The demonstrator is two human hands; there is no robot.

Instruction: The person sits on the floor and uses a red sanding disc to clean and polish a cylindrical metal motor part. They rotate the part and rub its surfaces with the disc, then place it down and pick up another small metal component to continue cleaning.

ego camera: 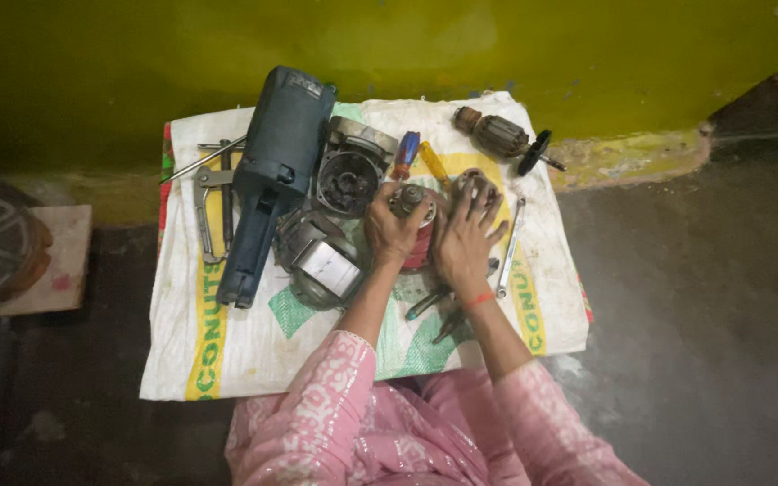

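Seen from the head camera, the left hand (pixel 393 229) is wrapping its fingers tight around a small round metal part with a grey knob (pixel 410 200), which is sitting at the middle of the white woven sack (pixel 254 351). Just beside it, the right hand (pixel 466 236) is lying with fingers spread, touching a round grey metal housing piece (pixel 476 184). A blue-grey power tool body (pixel 272 171) is lying to the left, well apart.

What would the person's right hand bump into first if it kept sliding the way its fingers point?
The right hand points up toward the wall, its fingers already on a round metal part. Past that, probably bare sack cloth, then the motor armature slightly to the right, though depth is unclear.
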